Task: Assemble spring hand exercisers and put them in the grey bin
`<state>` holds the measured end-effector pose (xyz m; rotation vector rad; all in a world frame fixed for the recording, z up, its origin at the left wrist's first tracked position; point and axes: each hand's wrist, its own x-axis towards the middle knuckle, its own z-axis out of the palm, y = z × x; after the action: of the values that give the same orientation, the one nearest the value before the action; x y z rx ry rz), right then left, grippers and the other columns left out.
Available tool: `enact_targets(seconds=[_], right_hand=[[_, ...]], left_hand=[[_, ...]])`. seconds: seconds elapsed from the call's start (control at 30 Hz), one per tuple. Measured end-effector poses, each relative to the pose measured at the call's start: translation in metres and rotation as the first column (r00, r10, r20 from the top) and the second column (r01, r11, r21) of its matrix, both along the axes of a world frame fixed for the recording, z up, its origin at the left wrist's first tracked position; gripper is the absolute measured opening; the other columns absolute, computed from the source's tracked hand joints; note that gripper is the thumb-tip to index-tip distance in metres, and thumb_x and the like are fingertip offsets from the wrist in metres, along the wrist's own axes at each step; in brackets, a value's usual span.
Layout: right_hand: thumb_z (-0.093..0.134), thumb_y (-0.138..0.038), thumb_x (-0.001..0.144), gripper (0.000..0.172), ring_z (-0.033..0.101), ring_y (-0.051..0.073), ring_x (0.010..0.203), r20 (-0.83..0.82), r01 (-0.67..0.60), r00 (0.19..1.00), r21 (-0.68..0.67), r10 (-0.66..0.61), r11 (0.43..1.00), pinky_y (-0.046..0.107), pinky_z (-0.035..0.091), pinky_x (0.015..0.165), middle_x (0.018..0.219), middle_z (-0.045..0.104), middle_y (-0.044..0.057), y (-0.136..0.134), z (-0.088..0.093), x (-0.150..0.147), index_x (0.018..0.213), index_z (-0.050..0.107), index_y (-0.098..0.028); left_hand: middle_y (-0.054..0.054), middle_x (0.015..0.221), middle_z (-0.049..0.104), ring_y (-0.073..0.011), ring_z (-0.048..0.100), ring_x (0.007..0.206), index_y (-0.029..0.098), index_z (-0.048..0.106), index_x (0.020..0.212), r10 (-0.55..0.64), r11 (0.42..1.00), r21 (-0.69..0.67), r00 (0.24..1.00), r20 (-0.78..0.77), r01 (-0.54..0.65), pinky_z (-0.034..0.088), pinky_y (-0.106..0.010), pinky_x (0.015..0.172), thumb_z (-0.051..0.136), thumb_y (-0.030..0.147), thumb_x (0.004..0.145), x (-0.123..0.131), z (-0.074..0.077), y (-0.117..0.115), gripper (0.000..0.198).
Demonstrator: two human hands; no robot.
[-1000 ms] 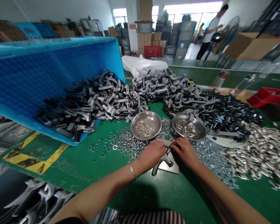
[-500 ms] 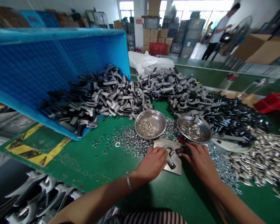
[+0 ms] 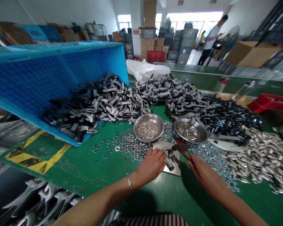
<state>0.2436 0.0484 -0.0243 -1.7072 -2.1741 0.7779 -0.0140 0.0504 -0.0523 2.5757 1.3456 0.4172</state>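
My left hand (image 3: 152,166) grips a grey metal casting (image 3: 169,158) that rests on a steel jig plate (image 3: 172,169), partly hiding it. My right hand (image 3: 201,177) sits just to the right, shut on the wooden handle of a small hammer (image 3: 186,155). The dark hammer head (image 3: 180,147) hovers near the casting. Steel washers (image 3: 128,146) lie spread left of the plate, and smaller zinc-coloured washers (image 3: 211,160) lie to its right. Two steel bowls stand just beyond: one of small rings (image 3: 148,127), one of short silver pieces (image 3: 191,130).
A tipped blue crate (image 3: 49,78) spills dark castings (image 3: 103,103) across the green bench (image 3: 73,175). Black bolts (image 3: 228,121), silver sleeves (image 3: 261,160) and a red tray (image 3: 271,103) lie right. Assembled clamps (image 3: 42,197) sit lower left. A standing person (image 3: 211,40) is far back.
My right hand has drawn back to the right, now holding the hammer by its handle. My left hand stays on the casting. The whole view has shifted slightly with my head.
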Motion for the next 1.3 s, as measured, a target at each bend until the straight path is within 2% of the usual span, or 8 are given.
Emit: enact_targets(seconds=[0.13, 0.33, 0.57, 0.7, 0.8, 0.93, 1.17, 1.3], right_hand=[[0.038, -0.045, 0.097, 0.028, 0.069, 0.028, 0.077, -0.003, -0.071, 0.997, -0.072, 0.071, 0.995, 0.036, 0.050, 0.068, 0.090, 0.074, 0.009, 0.000, 0.011, -0.005, 0.105, 0.058, -0.026], [0.038, -0.046, 0.097, 0.031, 0.069, 0.029, 0.080, 0.050, -0.102, 0.993, -0.099, 0.107, 0.990, 0.038, 0.049, 0.071, 0.090, 0.073, 0.012, -0.007, 0.018, -0.026, 0.106, 0.058, -0.024], [0.028, -0.063, 0.097, 0.049, 0.058, 0.020, 0.048, -0.131, 0.094, 0.978, -0.425, -0.164, 0.900, 0.032, 0.046, 0.046, 0.069, 0.066, 0.001, -0.021, -0.007, 0.023, 0.098, 0.061, -0.027], [0.036, -0.053, 0.099, 0.041, 0.069, 0.028, 0.080, 0.105, 0.066, 0.992, 0.005, -0.066, 0.998, 0.041, 0.054, 0.072, 0.088, 0.070, 0.010, -0.007, -0.015, 0.041, 0.093, 0.065, -0.024], [0.037, -0.034, 0.102, 0.031, 0.067, 0.027, 0.101, 0.363, -0.071, 0.931, 0.256, -0.028, 0.964, 0.038, 0.053, 0.083, 0.110, 0.067, 0.013, 0.026, -0.021, 0.023, 0.111, 0.062, -0.020], [0.040, -0.011, 0.096, 0.026, 0.069, 0.029, 0.090, 0.554, -0.074, 0.826, 0.282, -0.099, 0.957, 0.035, 0.052, 0.067, 0.107, 0.064, 0.018, 0.059, -0.033, -0.017, 0.112, 0.060, -0.011], [0.042, -0.025, 0.099, 0.017, 0.068, 0.028, 0.083, 0.519, -0.037, 0.841, 0.336, -0.152, 0.941, 0.031, 0.045, 0.055, 0.105, 0.064, 0.016, 0.053, -0.034, -0.016, 0.107, 0.055, -0.017], [0.053, -0.041, 0.093, 0.023, 0.069, 0.025, 0.074, -0.040, 0.220, 0.975, 0.247, -0.217, 0.944, 0.034, 0.052, 0.063, 0.088, 0.069, 0.010, 0.048, -0.011, -0.021, 0.103, 0.052, -0.020]], left_hand=[[-0.011, 0.135, 0.054, -0.0291, 0.050, 0.124, 0.024, 0.047, 0.141, 0.126, 0.991, -0.052, 0.989, 0.083, -0.122, 0.040, -0.046, 0.108, 0.062, 0.036, 0.092, 0.001, -0.009, -0.004, 0.053], [-0.023, 0.145, 0.046, -0.0351, 0.043, 0.134, 0.007, 0.011, 0.156, 0.255, 0.962, -0.135, 0.959, 0.121, -0.239, 0.034, -0.050, 0.114, 0.066, 0.035, 0.087, 0.007, -0.018, -0.006, 0.092], [-0.017, 0.127, 0.062, -0.0326, 0.058, 0.118, 0.015, 0.031, 0.151, 0.226, 0.952, -0.265, 0.936, 0.270, -0.153, 0.043, -0.050, 0.106, 0.067, 0.032, 0.084, -0.001, 0.000, 0.011, 0.078], [-0.014, 0.119, 0.066, -0.0254, 0.065, 0.106, 0.017, 0.035, 0.147, 0.342, 0.834, -0.549, 0.832, 0.438, -0.055, 0.052, -0.040, 0.095, 0.063, 0.040, 0.088, -0.010, 0.013, 0.026, 0.070], [-0.017, 0.138, 0.054, -0.0305, 0.050, 0.129, 0.015, 0.041, 0.143, 0.323, 0.911, -0.375, 0.864, 0.386, -0.173, 0.039, -0.047, 0.111, 0.066, 0.030, 0.086, -0.015, 0.011, 0.029, 0.064], [-0.013, 0.126, 0.060, -0.0288, 0.053, 0.121, 0.017, 0.057, 0.125, 0.170, 0.961, -0.259, 0.948, 0.270, -0.099, 0.039, -0.047, 0.110, 0.062, 0.025, 0.089, -0.019, -0.002, 0.020, 0.037], [-0.012, 0.128, 0.057, -0.0281, 0.049, 0.123, 0.016, 0.054, 0.128, 0.185, 0.957, -0.269, 0.946, 0.268, -0.111, 0.037, -0.047, 0.112, 0.067, 0.027, 0.087, -0.018, -0.009, 0.009, 0.044], [-0.011, 0.130, 0.057, -0.0274, 0.048, 0.125, 0.018, 0.053, 0.129, 0.166, 0.956, -0.282, 0.938, 0.305, -0.078, 0.036, -0.045, 0.113, 0.068, 0.028, 0.087, -0.019, -0.012, 0.008, 0.046]])
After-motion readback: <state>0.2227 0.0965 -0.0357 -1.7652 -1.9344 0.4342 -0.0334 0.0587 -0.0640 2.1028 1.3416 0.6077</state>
